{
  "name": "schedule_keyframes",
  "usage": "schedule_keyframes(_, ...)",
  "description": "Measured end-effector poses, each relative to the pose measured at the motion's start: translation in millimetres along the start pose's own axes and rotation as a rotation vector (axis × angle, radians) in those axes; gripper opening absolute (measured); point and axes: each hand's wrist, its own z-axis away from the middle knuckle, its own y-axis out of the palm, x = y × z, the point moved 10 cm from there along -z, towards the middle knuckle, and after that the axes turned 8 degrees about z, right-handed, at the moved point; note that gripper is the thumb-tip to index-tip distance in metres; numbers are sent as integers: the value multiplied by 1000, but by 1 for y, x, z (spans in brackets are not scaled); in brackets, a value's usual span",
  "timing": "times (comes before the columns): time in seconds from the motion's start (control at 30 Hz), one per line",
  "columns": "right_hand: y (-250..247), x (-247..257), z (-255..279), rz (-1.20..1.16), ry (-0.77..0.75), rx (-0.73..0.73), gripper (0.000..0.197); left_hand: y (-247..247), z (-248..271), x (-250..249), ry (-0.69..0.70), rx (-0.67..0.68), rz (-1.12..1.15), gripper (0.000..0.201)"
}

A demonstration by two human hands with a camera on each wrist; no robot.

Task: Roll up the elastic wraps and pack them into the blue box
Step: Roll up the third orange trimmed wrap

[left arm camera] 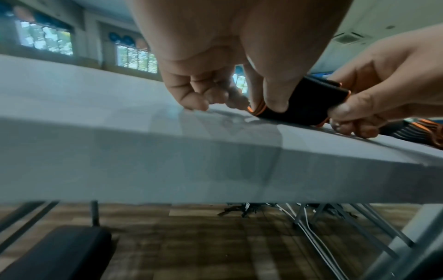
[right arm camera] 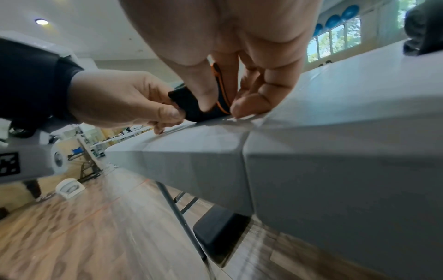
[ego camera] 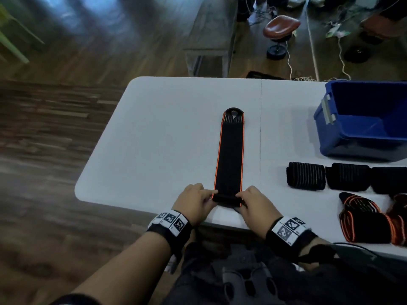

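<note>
Rolling start: the near end of the elastic wrap [ego camera: 230, 155] is being turned over at the desk [ego camera: 167, 137] edge.
Long axis: the wrap is lying straight away from the person, loop end farthest.
Hands: the left hand [ego camera: 193, 203] and right hand [ego camera: 255, 205] are pinching the roll's two ends, equally near.
Blue box [ego camera: 361, 119]: is sitting far right, apparently empty.

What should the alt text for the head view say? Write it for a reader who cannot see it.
Both hands, left hand and right hand, pinch the near end of a long black orange-edged wrap lying flat on a white table, starting a roll. To the right sit an open blue box and several wraps already rolled.
</note>
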Motion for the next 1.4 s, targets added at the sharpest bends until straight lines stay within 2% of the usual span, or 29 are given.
schedule_keyframes(0.03,-2,-2,-1,-25,15,1,23,0,-1,2,-22,-2,12,27)
schedule_keyframes(0.1,-6,-7,-5,-53,61,0,13,0,-1,6,-77,9,42,31)
schedule_keyframes(0.2,-11,-18,-12,-118,148,-11,29,-3,1,9,-157,-15,139,42)
schedule_keyframes(0.33,-15,-23,-19,-197,222,-4,37,-12,-4,5,-232,-55,184,49)
schedule_keyframes(0.5,-13,-26,-27,-169,323,31,41,-18,-22,1,-293,-27,162,38)
schedule_keyframes(0.7,-12,-30,-31,-143,419,85,38,-18,-35,3,-324,52,102,38)
schedule_keyframes(0.83,-15,-22,-35,23,397,102,28,-23,-40,-9,-211,49,2,24)
schedule_keyframes(0.97,-31,-1,-36,115,238,-8,22,-23,-43,-32,12,42,-140,6)
schedule_keyframes(1.07,-33,13,-37,193,145,-21,15,-18,-41,-46,191,26,-253,14)
schedule_keyframes(1.17,-35,16,-39,242,140,-22,18,-12,-40,-47,320,23,-303,20)
schedule_keyframes(1.3,-31,14,-40,295,117,-32,17,-7,-32,-45,433,35,-307,20)
schedule_keyframes(1.4,-26,19,-39,266,74,-23,4,0,-25,-38,415,107,-295,39)
